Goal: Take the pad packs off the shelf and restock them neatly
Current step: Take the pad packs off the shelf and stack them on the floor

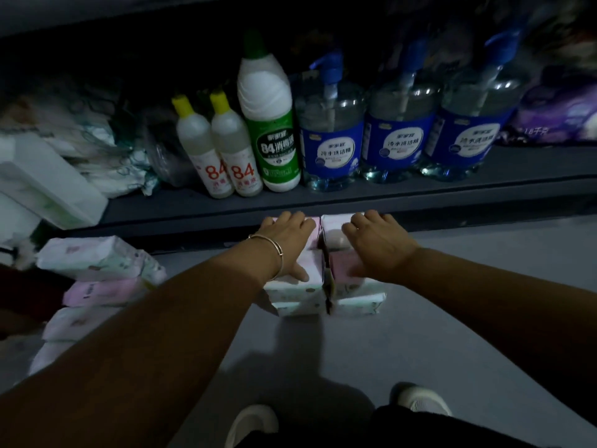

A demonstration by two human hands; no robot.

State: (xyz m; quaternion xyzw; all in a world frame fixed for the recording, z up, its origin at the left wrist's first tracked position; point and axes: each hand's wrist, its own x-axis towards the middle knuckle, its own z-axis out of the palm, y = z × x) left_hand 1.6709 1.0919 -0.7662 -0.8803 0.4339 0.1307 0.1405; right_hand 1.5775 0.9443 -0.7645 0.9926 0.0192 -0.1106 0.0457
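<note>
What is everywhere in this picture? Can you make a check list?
Surface: grey floor in front of a dark low shelf.
Job's things: two stacks of pad packs side by side on the floor; more packs piled at the left.
Clutter: two small bottles, one green bottle and three blue pump bottles on the shelf; white boxes at the left.
Hands: left hand and right hand each lie on top of a stack, fingers curled over the far edge.
Cables: nothing seen.
Surroundings: dim light; two shoes at the bottom.
</note>
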